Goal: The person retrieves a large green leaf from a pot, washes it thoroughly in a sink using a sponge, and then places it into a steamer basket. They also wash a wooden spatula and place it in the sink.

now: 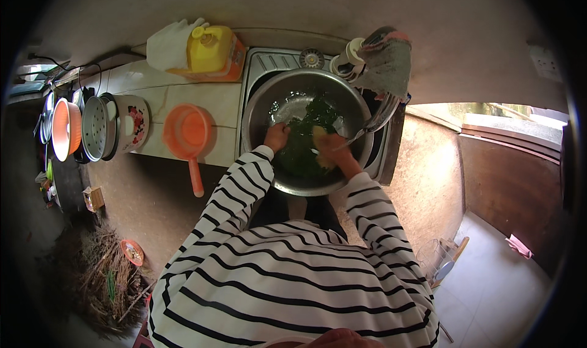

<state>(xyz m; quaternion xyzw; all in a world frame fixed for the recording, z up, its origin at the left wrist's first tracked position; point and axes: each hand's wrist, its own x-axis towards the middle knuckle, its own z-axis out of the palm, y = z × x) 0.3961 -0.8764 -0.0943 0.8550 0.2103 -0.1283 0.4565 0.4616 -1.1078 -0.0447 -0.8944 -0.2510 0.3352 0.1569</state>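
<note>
A large stainless-steel basin [308, 191] sits over the sink, holding water and dark leafy greens [296, 153]. My left hand [277, 137] is at the basin's left side, its fingers curled at the edge of the greens; whether they grip any is unclear. My right hand [334, 150] is inside the basin on the right, blurred, among the greens, and its grip cannot be made out. A curved metal faucet [387, 114] reaches over the basin's right rim, with a thin stream of water near my right hand. A grey cloth [387, 68] hangs over the faucet's upper part.
An orange plastic dipper [187, 132] lies on the tiled counter [224, 105] left of the sink. Behind it stands a yellow plastic jug [215, 52] with a white glove [169, 45] against it. Farther left are a floral pot [133, 121] and a steamer [95, 128]. A sink strainer [312, 59] rests behind the basin.
</note>
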